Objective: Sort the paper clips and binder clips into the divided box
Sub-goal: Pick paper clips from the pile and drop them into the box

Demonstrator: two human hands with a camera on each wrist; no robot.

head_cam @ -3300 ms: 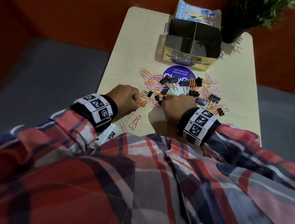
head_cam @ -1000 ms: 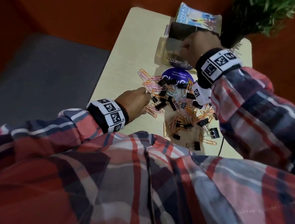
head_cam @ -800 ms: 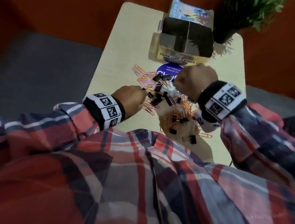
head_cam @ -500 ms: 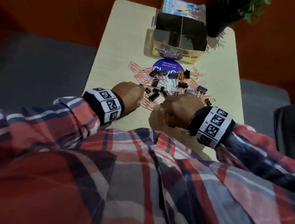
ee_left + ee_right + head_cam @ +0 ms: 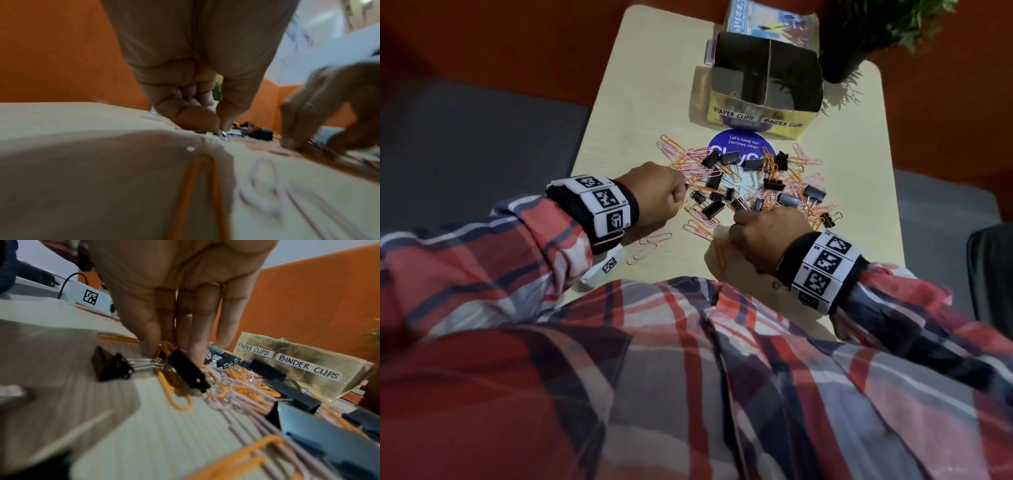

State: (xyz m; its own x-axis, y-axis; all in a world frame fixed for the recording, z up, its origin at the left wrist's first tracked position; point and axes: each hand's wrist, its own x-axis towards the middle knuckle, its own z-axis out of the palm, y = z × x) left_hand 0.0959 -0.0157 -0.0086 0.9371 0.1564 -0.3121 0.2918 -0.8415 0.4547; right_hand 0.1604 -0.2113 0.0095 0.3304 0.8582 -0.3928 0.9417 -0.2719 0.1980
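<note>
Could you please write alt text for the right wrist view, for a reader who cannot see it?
The right hand reaches its fingertips down into a heap of orange and pink paper clips and black binder clips on a pale table. Behind the heap stands a gold box labelled "PAPER CLIPS" and "BINDER CLIPS", against an orange wall.

box (image 5: 758, 118) front: white labels "PAPER CLIPS" left, "BINDER CLIPS" right | round purple sticker (image 5: 736, 145) on table: "Let's keep our pantries clean", big word below partly hidden by clips | wristbands (image 5: 602, 205): square black-white code markers, no text
</note>
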